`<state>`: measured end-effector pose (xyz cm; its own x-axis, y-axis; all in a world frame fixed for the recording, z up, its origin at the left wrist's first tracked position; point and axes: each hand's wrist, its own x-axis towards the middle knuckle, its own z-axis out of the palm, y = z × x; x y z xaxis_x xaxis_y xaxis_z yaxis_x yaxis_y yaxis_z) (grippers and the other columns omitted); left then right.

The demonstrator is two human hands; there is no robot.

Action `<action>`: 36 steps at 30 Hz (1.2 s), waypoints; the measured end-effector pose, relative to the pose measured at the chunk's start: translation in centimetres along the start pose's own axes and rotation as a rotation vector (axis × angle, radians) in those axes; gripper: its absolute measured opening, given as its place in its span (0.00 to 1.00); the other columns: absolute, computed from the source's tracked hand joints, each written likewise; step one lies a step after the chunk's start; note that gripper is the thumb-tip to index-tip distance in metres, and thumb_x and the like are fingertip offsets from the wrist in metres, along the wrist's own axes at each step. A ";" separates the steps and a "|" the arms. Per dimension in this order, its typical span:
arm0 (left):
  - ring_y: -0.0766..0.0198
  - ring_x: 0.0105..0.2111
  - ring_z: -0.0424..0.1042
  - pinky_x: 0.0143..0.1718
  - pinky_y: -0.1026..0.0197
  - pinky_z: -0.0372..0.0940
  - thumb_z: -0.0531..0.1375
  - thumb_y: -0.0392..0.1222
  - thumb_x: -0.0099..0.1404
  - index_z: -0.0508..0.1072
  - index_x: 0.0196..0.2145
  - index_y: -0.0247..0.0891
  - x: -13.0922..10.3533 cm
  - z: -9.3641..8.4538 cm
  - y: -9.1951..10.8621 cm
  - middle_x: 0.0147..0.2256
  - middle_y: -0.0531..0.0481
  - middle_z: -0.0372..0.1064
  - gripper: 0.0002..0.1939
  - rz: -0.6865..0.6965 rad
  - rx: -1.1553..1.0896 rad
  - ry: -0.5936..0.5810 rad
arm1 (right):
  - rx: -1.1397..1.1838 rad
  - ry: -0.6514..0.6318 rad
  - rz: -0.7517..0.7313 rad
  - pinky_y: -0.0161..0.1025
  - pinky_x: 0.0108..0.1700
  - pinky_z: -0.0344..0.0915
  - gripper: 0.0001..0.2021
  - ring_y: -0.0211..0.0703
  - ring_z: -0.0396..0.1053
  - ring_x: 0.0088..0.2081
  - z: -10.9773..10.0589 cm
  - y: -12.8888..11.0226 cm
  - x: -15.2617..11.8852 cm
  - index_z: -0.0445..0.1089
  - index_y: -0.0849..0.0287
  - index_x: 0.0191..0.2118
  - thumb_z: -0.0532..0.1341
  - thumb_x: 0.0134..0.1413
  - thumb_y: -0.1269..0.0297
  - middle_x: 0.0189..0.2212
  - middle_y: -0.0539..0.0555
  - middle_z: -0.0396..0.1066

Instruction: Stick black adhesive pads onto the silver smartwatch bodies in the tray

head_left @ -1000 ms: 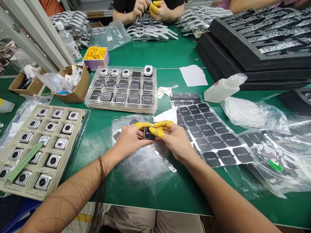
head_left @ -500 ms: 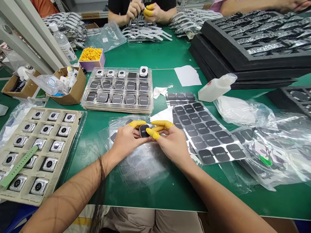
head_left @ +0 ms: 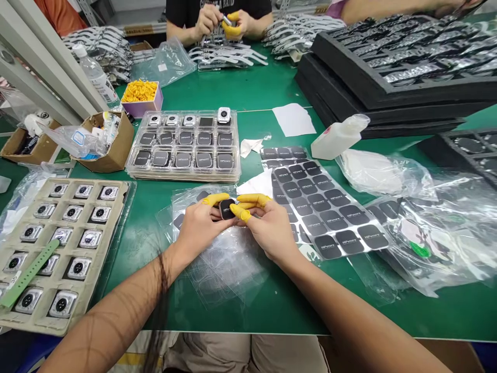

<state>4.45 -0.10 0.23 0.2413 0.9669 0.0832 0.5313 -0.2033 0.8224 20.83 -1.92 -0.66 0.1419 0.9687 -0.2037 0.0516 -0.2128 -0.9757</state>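
Between both hands, above some clear plastic sheets (head_left: 229, 269), is a watch case (head_left: 226, 209) whose face shows a dark printed film. My left hand (head_left: 202, 220) grips its left side, with a yellow finger cot on the index finger. My right hand (head_left: 267, 220), with yellow cots on thumb and index finger, pinches its right edge; the thumb lies on the face. The fingers hide the underside. Right of the hands lies a sheet of dark square film stickers (head_left: 336, 220). Beyond the hands stands a clear tray (head_left: 182, 173) of film-covered watch cases.
At left a beige tray (head_left: 93, 280) holds watch cases, with a green strap (head_left: 31, 272) across it. A white bottle (head_left: 337, 139), plastic bags (head_left: 438, 238) and stacked black foam trays (head_left: 349, 98) stand right. Behind are a box of yellow finger cots (head_left: 142, 98) and a co-worker's hands (head_left: 223, 23).
The view has shifted slightly, so most things sit a little further left. Both hands keep their hold on the watch case, with hardly any finger movement.
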 end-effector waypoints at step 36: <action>0.55 0.36 0.79 0.34 0.57 0.70 0.73 0.50 0.51 0.78 0.45 0.42 0.4 -0.4 -0.2 0.38 0.48 0.80 0.24 -0.061 -0.060 -0.080 | 0.225 -0.064 0.180 0.43 0.40 0.73 0.22 0.43 0.74 0.33 -0.2 -1.0 0.5 0.75 0.59 0.33 0.77 0.33 0.51 0.30 0.52 0.76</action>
<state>4.15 0.42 0.32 0.2752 0.9613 -0.0112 0.4979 -0.1325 0.8570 21.02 -1.27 0.26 0.0658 0.9254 -0.3733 -0.1899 -0.3556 -0.9151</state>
